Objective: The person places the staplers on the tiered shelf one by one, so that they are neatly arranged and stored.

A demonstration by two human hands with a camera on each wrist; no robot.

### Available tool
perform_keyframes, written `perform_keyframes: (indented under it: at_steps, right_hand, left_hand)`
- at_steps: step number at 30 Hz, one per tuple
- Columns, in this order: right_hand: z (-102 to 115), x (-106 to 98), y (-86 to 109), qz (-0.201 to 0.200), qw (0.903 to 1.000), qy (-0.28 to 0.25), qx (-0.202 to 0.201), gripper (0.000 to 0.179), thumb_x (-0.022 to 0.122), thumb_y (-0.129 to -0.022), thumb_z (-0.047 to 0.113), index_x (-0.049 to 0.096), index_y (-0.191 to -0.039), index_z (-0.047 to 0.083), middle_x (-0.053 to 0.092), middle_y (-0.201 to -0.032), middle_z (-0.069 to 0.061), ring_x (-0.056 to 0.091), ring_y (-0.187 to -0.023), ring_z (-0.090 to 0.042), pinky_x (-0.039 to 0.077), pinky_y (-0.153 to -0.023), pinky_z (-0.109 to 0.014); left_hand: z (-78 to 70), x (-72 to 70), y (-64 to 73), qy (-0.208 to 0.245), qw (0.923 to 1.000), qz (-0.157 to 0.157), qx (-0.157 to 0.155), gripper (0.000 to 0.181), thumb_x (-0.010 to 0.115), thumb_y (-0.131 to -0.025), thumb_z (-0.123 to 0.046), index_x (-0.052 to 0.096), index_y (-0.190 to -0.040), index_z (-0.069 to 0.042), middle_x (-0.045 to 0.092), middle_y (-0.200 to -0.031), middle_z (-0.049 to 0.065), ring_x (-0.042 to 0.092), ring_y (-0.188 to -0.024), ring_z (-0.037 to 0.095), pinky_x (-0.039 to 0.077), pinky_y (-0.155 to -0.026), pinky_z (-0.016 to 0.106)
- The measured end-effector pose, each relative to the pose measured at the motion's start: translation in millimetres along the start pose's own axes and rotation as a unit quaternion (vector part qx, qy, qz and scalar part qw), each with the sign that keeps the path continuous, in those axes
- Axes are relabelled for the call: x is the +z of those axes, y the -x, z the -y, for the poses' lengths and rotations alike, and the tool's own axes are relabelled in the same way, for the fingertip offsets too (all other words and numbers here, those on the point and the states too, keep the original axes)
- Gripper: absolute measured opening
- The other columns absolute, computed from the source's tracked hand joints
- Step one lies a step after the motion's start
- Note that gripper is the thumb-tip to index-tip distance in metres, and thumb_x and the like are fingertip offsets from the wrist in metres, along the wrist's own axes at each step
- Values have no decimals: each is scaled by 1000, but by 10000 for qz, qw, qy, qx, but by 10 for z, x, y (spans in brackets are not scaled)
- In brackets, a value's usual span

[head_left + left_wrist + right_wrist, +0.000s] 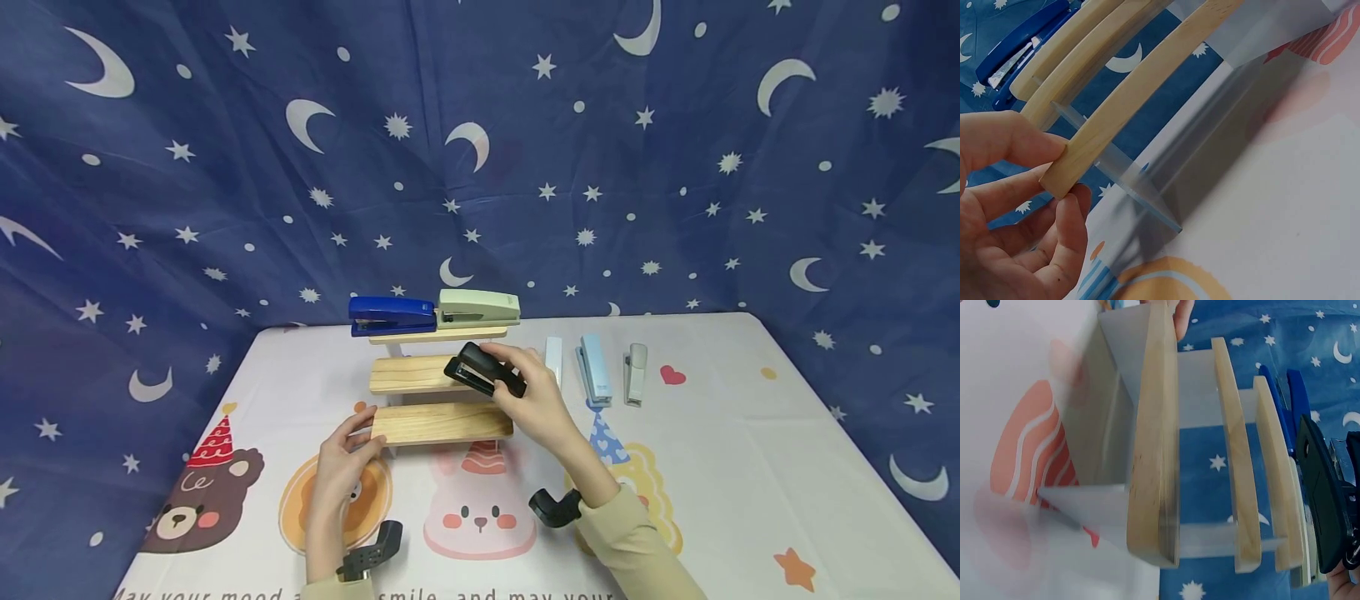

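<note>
My right hand (534,396) grips a black stapler (480,367), held tilted over the right part of the middle shelf (405,375) of a wooden three-step rack. In the right wrist view the same black stapler (1324,494) fills the right edge. My left hand (345,458) pinches the left end of the bottom shelf (442,423), thumb on one face and fingers on the other, as the left wrist view shows. On the top shelf (442,334) lie a dark blue stapler (392,315) and a pale green stapler (478,307), end to end.
Right of the rack on the white tablecloth (750,467) stand a white stapler (553,358), a light blue stapler (595,371) and a grey-white stapler (635,375). Clear side panels (1141,194) hold up the shelves. A blue star-and-moon cloth (480,167) hangs behind.
</note>
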State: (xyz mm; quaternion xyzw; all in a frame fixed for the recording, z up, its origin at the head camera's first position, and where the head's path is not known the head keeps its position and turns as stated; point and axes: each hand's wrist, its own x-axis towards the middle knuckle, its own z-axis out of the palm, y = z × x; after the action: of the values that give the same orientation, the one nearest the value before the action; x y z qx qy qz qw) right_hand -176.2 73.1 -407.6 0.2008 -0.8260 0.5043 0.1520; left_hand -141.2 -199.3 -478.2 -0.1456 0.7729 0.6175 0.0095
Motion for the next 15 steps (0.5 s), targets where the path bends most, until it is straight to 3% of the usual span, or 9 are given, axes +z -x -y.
perform_keyframes:
  at_steps: [15]
  right_hand:
    - [40, 268, -231, 564, 9979, -115, -289, 51, 56, -82, 1, 59, -129, 19, 66, -118, -4, 48, -96, -17, 40, -79, -27]
  left_hand:
    - [-4, 11, -3, 11, 10000, -24, -27, 53, 63, -86, -3, 52, -137, -12, 51, -135, 11, 54, -97, 2, 51, -75, 12]
